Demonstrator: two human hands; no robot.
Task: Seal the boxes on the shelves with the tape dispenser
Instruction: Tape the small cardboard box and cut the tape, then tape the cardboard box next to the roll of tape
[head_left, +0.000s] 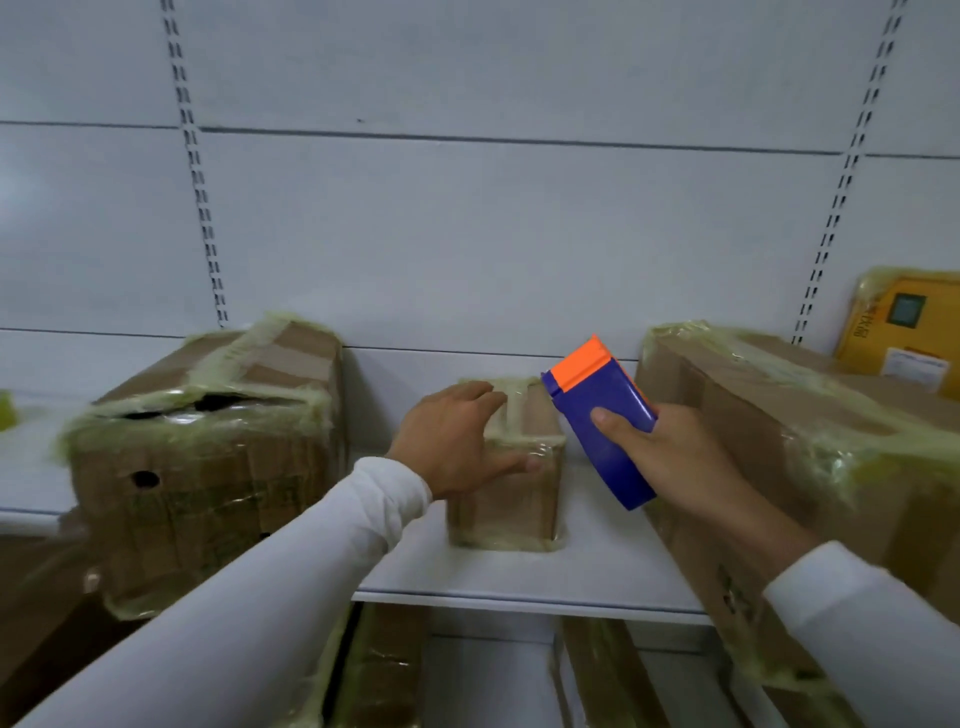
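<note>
A small cardboard box, wrapped with yellowish tape, stands in the middle of the white shelf. My left hand lies over its top left corner, fingers on the lid and thumb along the front face. My right hand grips a blue tape dispenser with an orange tip, held tilted just right of the small box, the tip near the box's top right corner.
A large taped box with a gap in its lid stands at the left. Another big taped box fills the right, with a yellow package behind it. More boxes sit on the shelf below.
</note>
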